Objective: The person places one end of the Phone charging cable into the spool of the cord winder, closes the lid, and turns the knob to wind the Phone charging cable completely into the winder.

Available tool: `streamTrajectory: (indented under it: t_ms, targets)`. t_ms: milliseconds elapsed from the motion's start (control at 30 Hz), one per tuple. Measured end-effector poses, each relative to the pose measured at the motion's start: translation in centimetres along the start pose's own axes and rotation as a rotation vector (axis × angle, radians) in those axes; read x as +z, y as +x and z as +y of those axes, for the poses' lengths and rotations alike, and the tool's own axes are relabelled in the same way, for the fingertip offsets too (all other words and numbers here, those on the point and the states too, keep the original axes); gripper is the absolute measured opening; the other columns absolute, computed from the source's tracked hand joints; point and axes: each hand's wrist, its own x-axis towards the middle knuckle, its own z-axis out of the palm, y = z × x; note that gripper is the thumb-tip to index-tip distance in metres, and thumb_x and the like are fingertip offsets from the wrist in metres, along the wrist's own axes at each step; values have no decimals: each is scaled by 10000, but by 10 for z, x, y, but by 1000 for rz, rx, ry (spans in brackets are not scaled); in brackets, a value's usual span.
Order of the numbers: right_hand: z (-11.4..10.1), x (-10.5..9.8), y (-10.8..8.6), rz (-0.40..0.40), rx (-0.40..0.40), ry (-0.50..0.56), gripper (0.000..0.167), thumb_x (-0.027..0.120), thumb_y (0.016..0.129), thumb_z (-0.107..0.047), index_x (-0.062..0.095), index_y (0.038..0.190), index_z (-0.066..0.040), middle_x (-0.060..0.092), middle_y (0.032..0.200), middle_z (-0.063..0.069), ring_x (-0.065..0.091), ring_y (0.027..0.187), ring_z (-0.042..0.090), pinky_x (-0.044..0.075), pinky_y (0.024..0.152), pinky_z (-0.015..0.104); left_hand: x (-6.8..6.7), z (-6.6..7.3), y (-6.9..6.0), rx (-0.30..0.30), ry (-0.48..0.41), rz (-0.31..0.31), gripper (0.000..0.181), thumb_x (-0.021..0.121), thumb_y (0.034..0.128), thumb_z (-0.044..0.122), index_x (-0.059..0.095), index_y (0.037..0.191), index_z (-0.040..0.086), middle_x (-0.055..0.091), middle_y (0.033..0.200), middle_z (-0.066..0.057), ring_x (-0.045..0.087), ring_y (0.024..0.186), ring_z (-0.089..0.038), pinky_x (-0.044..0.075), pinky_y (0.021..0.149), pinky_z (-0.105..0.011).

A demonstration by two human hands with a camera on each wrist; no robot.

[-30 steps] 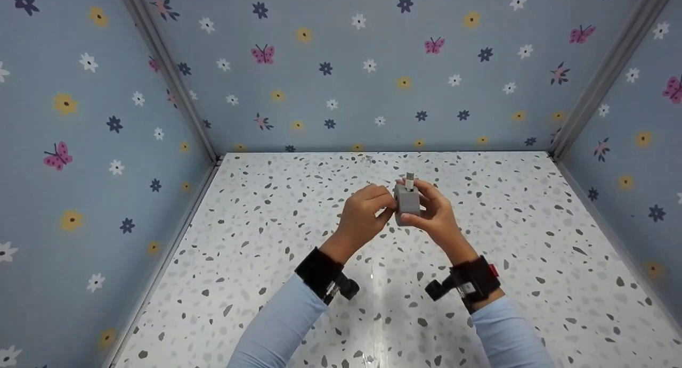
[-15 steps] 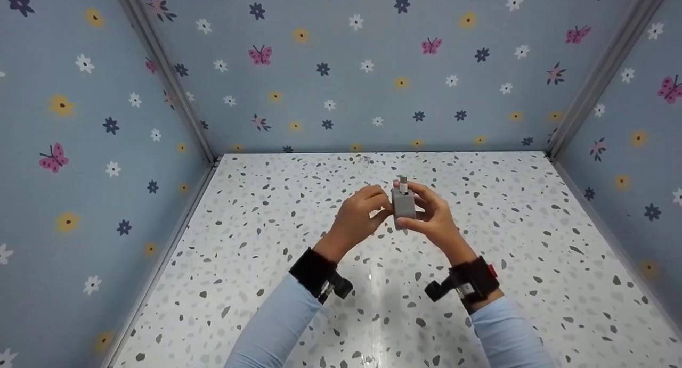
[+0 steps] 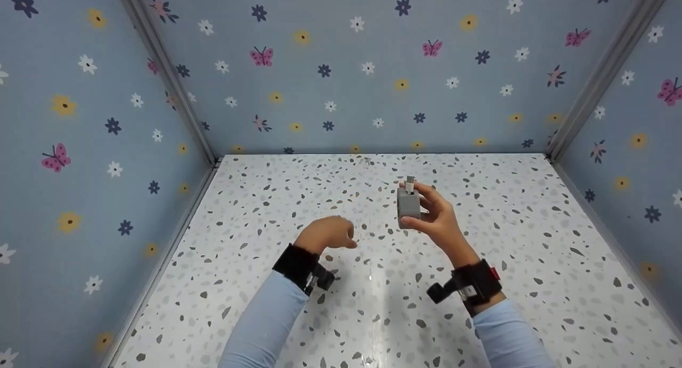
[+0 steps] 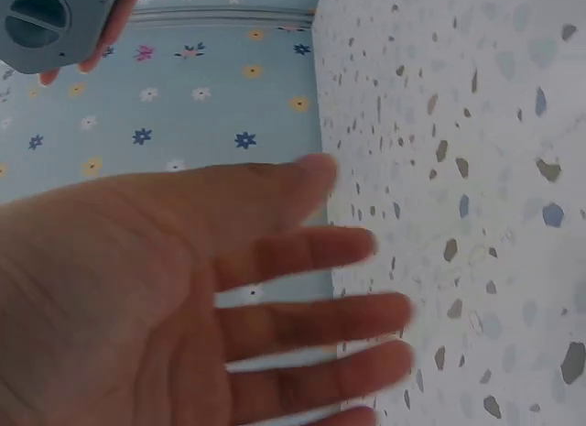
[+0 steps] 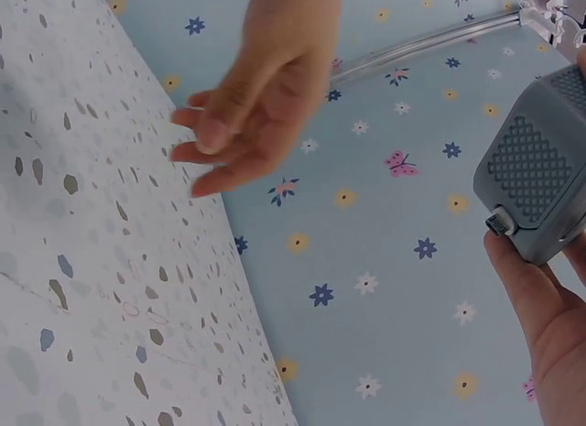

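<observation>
My right hand (image 3: pixel 441 221) holds up a small grey box (image 3: pixel 409 204), its thumb on the near lower edge and fingers behind. A short whitish piece with a grey tip (image 3: pixel 409 184) sticks up from the box's top. In the left wrist view, one face bears a round knob (image 4: pixel 37 20) with a bar across it. Diamond-textured panels (image 5: pixel 529 169) show in the right wrist view, beside a small fitting (image 5: pixel 499 222) at the box's corner. My left hand (image 3: pixel 326 234) hangs apart from the box, to its left and nearer me; its fingers are extended and hold nothing.
Beneath both hands lies a white speckled tabletop (image 3: pixel 245 283). Blue flower-and-butterfly panels (image 3: pixel 341 86) enclose it at the back and sides, joined by grey corner posts (image 3: pixel 165 72). Black straps with small cameras (image 3: pixel 473 285) sit on both wrists.
My left hand has let go of the box's left side and drawn back left and toward me, its fingers now loosened. My right hand keeps hold of the box in nearly the same place.
</observation>
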Motion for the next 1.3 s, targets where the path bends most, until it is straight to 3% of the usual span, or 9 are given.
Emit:
streamTrajectory:
  t_ms: [100, 233, 367, 567, 733, 867, 1067, 1300]
  targets:
    - [2, 0, -1, -2, 19, -23, 644, 739, 785, 68, 473, 1369, 12, 580, 1243, -29, 602, 1086, 137, 557, 803, 272, 8, -10, 0, -91, 59, -71, 315, 663, 911, 322, 685, 1088, 62, 679, 1130, -73, 637, 994, -251, 510, 866, -429]
    - [3, 1, -2, -1, 69, -80, 663, 733, 782, 87, 439, 1375, 58, 572, 1247, 31, 599, 1101, 139, 549, 826, 270, 14, -20, 0, -142, 63, -44, 298, 661, 910, 312, 686, 1069, 61, 687, 1102, -73, 641, 958, -240, 516, 848, -428]
    - [5, 1, -1, -32, 114, -191, 685, 771, 784, 12, 456, 1391, 1, 540, 1306, 109, 579, 1151, 192, 539, 878, 300, 15, -24, -1, -151, 41, -46, 303, 657, 912, 316, 681, 1080, 64, 683, 1115, -72, 636, 970, -245, 511, 856, -435]
    - [20, 0, 5, -210, 111, -503, 696, 818, 784, -232, 497, 1393, -130, 514, 1353, 116, 564, 1145, 293, 535, 884, 433, 13, -22, -2, -140, 16, -44, 301, 655, 917, 315, 674, 1084, 65, 679, 1105, -67, 631, 968, -242, 504, 857, -429]
    - [45, 4, 5, -384, 154, -856, 694, 820, 765, -372, 530, 1369, -192, 554, 1297, 58, 602, 1028, 228, 545, 776, 387, 15, -20, 0, -139, 8, -58, 308, 646, 920, 321, 672, 1095, 68, 675, 1112, -67, 629, 972, -240, 503, 861, -427]
    - [66, 12, 3, -498, 180, -1041, 682, 842, 728, -355, 571, 1323, -159, 599, 1198, 75, 620, 936, 220, 542, 725, 369, 17, -20, 0, -166, 14, -61, 322, 647, 922, 332, 671, 1116, 76, 673, 1139, -67, 630, 1005, -249, 500, 880, -437]
    - [88, 25, 1, -553, 243, -1164, 673, 855, 684, -313, 601, 1278, -124, 615, 1101, 79, 613, 886, 228, 536, 721, 368, 19, -20, 1, -170, 32, -68, 327, 647, 920, 347, 681, 1112, 84, 696, 1087, -59, 655, 950, -239, 508, 870, -441]
    - [102, 31, -4, -595, 306, -1243, 725, 855, 684, -337, 572, 1314, -120, 590, 1249, 147, 624, 993, 299, 545, 777, 432, 21, -23, 0, -164, 12, -80, 306, 641, 923, 351, 688, 1084, 96, 704, 936, -26, 657, 853, -212, 511, 858, -434]
